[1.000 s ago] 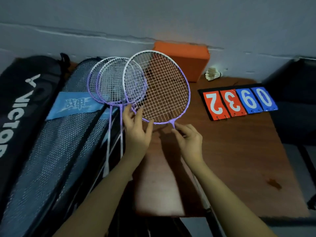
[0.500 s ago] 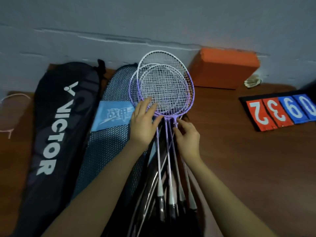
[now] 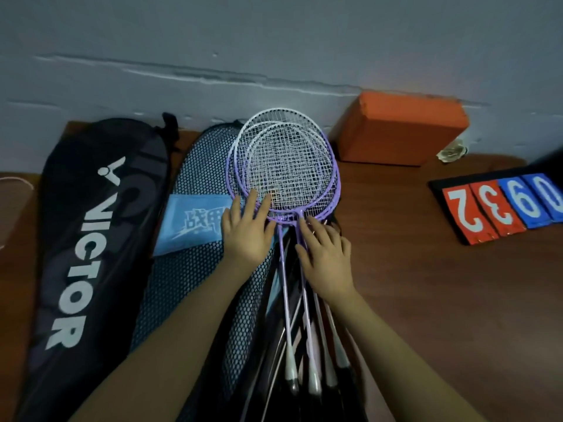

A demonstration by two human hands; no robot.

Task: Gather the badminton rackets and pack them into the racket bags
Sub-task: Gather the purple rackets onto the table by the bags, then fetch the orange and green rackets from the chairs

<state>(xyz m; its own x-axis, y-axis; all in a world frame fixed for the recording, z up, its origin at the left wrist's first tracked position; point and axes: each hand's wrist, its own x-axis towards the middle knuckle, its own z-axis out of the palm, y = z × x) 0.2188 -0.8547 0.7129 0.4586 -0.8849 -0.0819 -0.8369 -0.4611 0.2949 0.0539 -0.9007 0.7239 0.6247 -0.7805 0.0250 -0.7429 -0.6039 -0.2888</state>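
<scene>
Wooden table [image 3: 441, 300] is seen against a grey wall [image 3: 274, 41]. Black Victor bag [image 3: 91, 239] is laid along the left edge, top end at the back. Mesh bag [image 3: 195, 269] is laid just beside it on the right, blue label [image 3: 195, 220] on its upper half. Rackets [image 3: 286, 169] are stacked on the mesh bag's right side, heads overlapped toward the back edge, shafts and grips run toward the near edge. Orange block [image 3: 399, 129] is set at the back edge against the wall. Score cards [image 3: 499, 205] reading 2, 3, 6, 0 are laid at the right edge. Left hand [image 3: 246, 233] is spread flat, fingertips pressed on the lower frames and strings. Right hand [image 3: 327, 257] is spread flat over the shafts just below the heads. Shuttlecock [image 3: 454, 150] is seen right of the block.
</scene>
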